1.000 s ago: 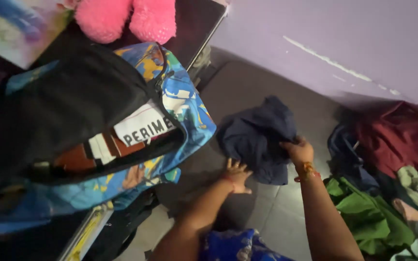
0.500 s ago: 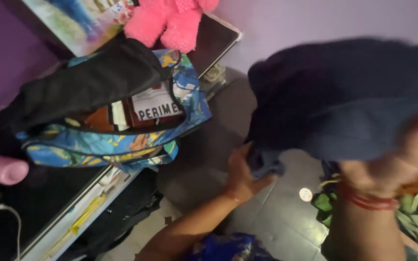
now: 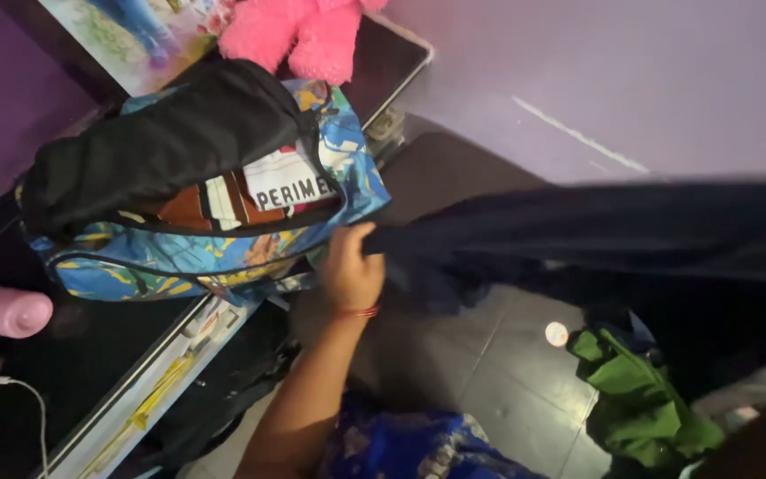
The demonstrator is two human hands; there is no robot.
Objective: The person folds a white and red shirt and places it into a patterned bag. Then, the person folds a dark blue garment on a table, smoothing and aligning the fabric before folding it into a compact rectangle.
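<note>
Grip, left hand: closed on one end of the dark navy garment, fingers curled over the cloth edge, a thin red thread worn at the wrist.
Grip, right hand: not seen in the head view; whether it holds the far end of the cloth cannot be told.
Dark navy garment: stretched out as a long band from the left hand toward the right edge of the view, lifted clear of the floor, with a loose fold hanging just below the hand.
Bag: a blue patterned bag with a black flap is seen lying on the bench, just beside the left hand; a white label and brown-and-white striped cloth show in its opening.
Pink plush toy: placed at the top of the view, behind the bag, next to a colourful picture panel.
Pink cylinder: laid at the left edge, on the dark bench top, near a white cable.
Floor: grey tiles, with a small round pale object lying below the stretched garment.
Green cloth: crumpled on the floor at the lower right, near the round object and under the dark band.
Blue patterned clothing: seen at the bottom centre, below the left forearm.
Wall: pale lilac, marked by a thin white streak.
</note>
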